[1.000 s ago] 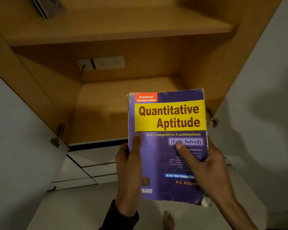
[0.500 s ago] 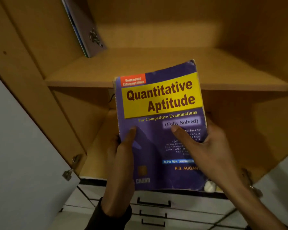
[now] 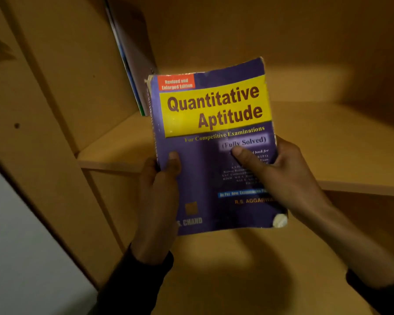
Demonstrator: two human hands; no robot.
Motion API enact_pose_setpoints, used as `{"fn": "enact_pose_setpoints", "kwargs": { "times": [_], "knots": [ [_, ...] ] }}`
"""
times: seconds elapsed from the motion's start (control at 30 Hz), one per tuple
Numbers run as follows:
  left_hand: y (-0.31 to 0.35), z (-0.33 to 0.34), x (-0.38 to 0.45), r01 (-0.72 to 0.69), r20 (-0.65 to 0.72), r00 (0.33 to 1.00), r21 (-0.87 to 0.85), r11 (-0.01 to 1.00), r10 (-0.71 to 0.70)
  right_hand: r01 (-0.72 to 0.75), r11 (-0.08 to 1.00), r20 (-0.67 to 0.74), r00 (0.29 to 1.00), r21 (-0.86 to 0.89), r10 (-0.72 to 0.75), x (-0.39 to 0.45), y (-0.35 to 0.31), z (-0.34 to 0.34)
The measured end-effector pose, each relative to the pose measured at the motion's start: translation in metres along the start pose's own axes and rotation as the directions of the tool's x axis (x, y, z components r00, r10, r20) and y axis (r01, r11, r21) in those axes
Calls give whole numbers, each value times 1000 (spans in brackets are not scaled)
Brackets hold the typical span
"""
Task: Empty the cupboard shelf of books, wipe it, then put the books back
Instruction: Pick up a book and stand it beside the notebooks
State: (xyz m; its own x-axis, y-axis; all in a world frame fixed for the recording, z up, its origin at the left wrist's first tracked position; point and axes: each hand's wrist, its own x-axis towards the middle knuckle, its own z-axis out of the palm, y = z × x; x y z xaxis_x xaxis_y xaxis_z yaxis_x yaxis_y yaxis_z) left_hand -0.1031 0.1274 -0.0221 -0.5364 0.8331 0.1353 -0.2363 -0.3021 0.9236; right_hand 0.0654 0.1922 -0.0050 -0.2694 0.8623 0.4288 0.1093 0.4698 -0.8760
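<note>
- A thick, worn purple paperback book [image 3: 214, 155] with a yellow title band reading "Quantitative Aptitude" and a red corner tag was held upright in front of the wooden cupboard shelf [image 3: 328, 142], above its front edge.
- Its lower right corner was torn and showed white.
- The left hand [image 3: 159, 196] grasped the spine edge, thumb on the cover; the right hand [image 3: 280, 176] gripped the opposite edge, thumb pressed below "Fully Solved".
- A thin blue-edged book [image 3: 132, 57] leaned against the shelf's left wall at the back corner.
- The cupboard was of dim orange-brown wood, with a pale door [image 3: 21, 246] at the left.
</note>
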Motion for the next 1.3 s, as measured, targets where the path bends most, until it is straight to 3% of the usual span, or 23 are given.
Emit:
{"fn": "enact_pose_setpoints", "kwargs": {
  "times": [0.33, 0.67, 0.83, 1.07, 1.3],
  "knots": [
    [45, -18, 103, -73, 92, 993, -34, 997, 76, -34, 998, 38, 999, 44, 32, 114, -18, 45],
    [55, 1, 157, -295, -55, 953, 44, 955, 297, 61, 998, 150, 987, -2, -60, 190, -21, 52],
    [61, 25, 187, -329, -188, 915, 161, 930, 356, 43, 999, 200, 979, -32, -35, 221, -18, 48],
    [63, 48, 217, -427, -228, 879, 8, 904, 418, -79, 997, 388, 919, 6, 70, 243, 13, 31],
    [47, 51, 256, -446, -200, 856, 181, 876, 477, -118, 993, 366, 925, 20, 103, 270, 42, 40]
  ]
}}
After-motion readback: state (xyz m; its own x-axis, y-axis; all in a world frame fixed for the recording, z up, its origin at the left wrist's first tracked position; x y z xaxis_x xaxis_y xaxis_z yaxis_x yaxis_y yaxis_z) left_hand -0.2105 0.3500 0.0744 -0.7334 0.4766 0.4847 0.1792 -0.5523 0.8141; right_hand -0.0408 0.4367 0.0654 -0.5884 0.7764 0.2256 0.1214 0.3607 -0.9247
